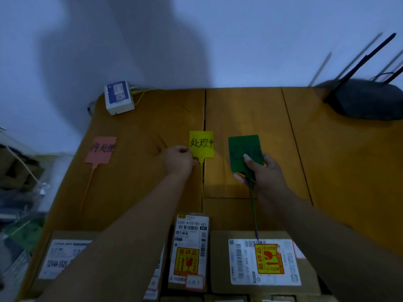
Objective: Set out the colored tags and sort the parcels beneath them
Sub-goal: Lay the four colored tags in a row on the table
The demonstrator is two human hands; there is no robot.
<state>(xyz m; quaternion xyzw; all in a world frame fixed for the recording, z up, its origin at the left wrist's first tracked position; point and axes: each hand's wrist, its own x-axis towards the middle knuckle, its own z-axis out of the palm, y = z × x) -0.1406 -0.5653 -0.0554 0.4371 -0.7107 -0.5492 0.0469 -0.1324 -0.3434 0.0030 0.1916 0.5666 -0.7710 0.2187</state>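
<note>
A pink tag (100, 150) with handwriting lies flat on the left of the wooden table (250, 110), its thin tail pointing toward me. A yellow tag (201, 144) lies mid-table, and my left hand (178, 160) pinches its lower left corner by the stem. My right hand (262, 171) holds a green tag (244, 151) just right of the yellow one, thumb on its face, its tail hanging toward me. Cardboard parcels with shipping labels sit along the near edge: one at left (63, 258), a narrow one in the middle (189, 251), one at right (263, 261).
A small white box (118, 97) with yellow cables sits at the table's back left corner. A black router (366, 99) with antennas occupies the back right. Clutter and boxes (19, 171) lie off the left edge. A wall rises behind the table.
</note>
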